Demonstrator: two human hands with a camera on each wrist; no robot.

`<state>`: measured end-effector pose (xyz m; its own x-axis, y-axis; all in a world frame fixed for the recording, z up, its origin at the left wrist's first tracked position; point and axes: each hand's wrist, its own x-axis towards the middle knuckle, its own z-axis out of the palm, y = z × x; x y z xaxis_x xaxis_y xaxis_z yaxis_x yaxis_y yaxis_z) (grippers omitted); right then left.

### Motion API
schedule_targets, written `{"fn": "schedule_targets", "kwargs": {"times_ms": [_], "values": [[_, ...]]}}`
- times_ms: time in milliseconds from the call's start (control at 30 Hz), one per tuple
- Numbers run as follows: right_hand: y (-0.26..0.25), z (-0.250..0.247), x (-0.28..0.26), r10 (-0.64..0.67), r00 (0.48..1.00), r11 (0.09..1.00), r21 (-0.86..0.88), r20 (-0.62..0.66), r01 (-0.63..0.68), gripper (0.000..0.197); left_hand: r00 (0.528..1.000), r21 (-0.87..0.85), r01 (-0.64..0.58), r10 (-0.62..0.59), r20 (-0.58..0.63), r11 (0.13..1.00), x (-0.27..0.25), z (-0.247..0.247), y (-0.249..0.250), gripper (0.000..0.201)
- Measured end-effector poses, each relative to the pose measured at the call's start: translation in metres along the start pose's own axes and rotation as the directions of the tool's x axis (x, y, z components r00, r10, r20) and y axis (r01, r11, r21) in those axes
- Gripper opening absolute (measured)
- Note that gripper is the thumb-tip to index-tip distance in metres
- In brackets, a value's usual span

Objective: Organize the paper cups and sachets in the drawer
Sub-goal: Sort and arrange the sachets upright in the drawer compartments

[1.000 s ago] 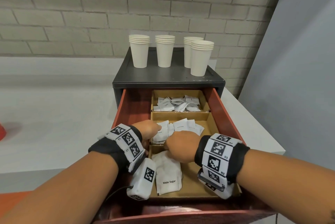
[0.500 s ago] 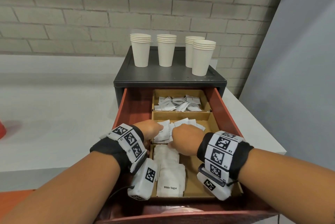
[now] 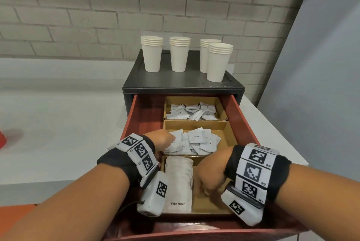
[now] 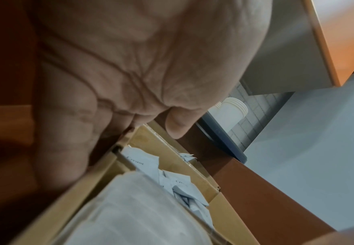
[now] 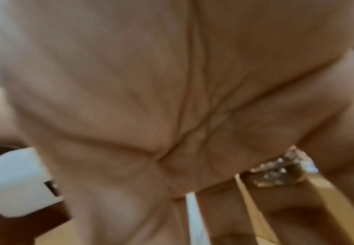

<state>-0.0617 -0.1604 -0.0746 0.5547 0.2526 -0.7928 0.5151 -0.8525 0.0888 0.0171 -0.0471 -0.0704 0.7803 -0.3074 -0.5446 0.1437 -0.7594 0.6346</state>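
Resting at the left edge of the middle cardboard compartment (image 3: pixel 227 133), the left hand (image 3: pixel 161 140) lies with relaxed fingers against the cream sachets (image 3: pixel 196 142) heaped there. Whether the right hand (image 3: pixel 209 175) grips anything cannot be told; its fingers curl down, blurred, inside the nearest compartment beside the stacked White Sugar sachets (image 3: pixel 178 184). Farthest back in the red drawer (image 3: pixel 242 118), a third compartment holds loose white sachets (image 3: pixel 191 112). Above the drawer, four stacks of paper cups (image 3: pixel 217 62) stand upright on the black cabinet top (image 3: pixel 175 79).
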Motion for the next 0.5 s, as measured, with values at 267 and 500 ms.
{"fn": "schedule_targets", "kwargs": {"times_ms": [267, 500], "values": [[0.006, 0.006, 0.020, 0.110, 0.993, 0.989, -0.090, -0.047, -0.114, 0.037, 1.000, 0.034, -0.007, 0.006, 0.006, 0.999, -0.003, -0.001, 0.001, 0.044], [0.018, 0.010, 0.031, 0.126, 0.984, 0.986, -0.088, -0.128, -0.138, 0.041, 1.000, -0.005, -0.011, 0.011, 0.015, 1.000, -0.001, 0.000, -0.001, 0.042]]}}
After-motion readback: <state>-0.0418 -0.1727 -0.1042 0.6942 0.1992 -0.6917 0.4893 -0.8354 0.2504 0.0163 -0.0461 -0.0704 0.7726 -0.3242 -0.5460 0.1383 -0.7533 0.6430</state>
